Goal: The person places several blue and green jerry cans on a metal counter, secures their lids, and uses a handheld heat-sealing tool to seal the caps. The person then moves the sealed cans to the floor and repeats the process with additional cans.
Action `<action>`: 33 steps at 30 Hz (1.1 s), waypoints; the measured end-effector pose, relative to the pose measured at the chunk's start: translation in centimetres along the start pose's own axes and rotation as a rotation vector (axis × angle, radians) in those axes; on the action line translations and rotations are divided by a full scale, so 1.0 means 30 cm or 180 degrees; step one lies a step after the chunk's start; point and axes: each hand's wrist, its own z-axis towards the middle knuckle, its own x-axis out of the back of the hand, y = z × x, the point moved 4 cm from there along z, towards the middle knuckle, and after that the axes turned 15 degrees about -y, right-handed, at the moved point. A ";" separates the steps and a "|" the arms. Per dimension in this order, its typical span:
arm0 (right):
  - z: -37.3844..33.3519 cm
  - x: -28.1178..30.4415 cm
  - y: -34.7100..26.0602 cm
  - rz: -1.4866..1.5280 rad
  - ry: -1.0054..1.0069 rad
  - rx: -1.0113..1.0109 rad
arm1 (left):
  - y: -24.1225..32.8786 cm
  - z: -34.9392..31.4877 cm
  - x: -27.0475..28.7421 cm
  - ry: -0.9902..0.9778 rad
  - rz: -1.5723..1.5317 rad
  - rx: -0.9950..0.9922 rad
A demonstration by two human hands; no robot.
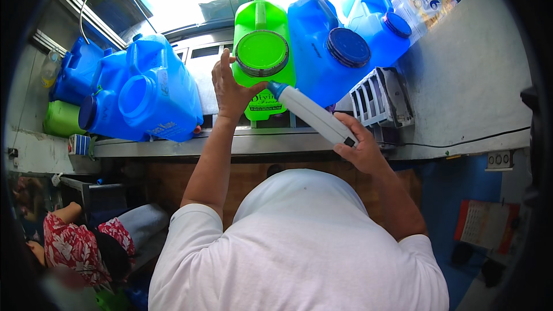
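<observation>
A bright green water jug (244, 89) stands upright in front of me, its round green cap (262, 52) facing me with a dark ring round the rim. My left hand (230, 86) is at the cap's left side, fingers spread upward. Its thumb reaches right, close to the blue-grey tip of a long pale grey handheld device (314, 114); whether they touch I cannot tell. My right hand (363, 144) grips the device's lower end, holding it slanted with the tip just below the cap. Right of the green jug stands a blue jug (314, 75) with a dark blue cap.
Another capped blue jug (374, 26) stands farther right, beside a white slatted crate (380, 98). Several blue jugs cluster at left, one with an open mouth (137, 101). A metal ledge (271, 141) runs below the jugs. A person in a red floral top (75, 247) is at lower left.
</observation>
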 end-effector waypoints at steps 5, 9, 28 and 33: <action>-0.017 0.019 0.029 0.0227 0.0421 -0.0091 | 0.001 0.046 0.008 -0.0194 -0.0379 -0.0298; -0.003 -0.002 -0.003 -0.0016 0.0336 0.0059 | 0.013 0.039 0.020 -0.0279 -0.0124 -0.0132; -0.024 0.013 0.115 0.0275 0.0917 0.0113 | 0.021 0.070 0.010 -0.0165 0.0289 -0.0446; -0.001 -0.062 0.067 0.0107 0.0381 0.0185 | -0.021 0.076 -0.019 -0.0433 -0.0171 -0.0437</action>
